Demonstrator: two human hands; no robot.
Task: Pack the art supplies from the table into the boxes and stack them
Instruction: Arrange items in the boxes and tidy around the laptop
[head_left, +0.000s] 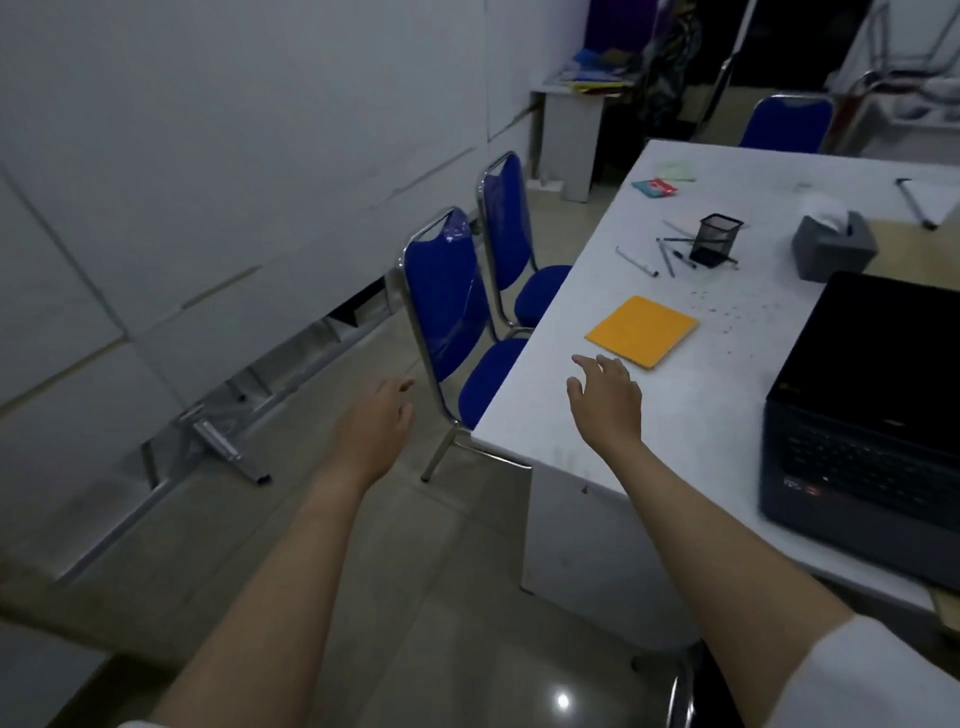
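Both hands are empty with fingers loose: the right hand (605, 397) hovers over the table (691, 415) just short of the yellow notebook (641, 331), likely its first pickup. The left hand (376, 421) hangs out over the floor, probably for balance.

The table (675, 415) has a matt white top, speckled with dark dots near the laptop (862, 415), whose dark casing looks matt plastic; the yellow notebook (641, 331) has a smooth matt cover; the pen holder (717, 240) is black wire mesh; the near chair (452, 312) pairs glossy blue padding under wrinkled clear film with shiny chromed tube; the floor (441, 623) is glossy tile.
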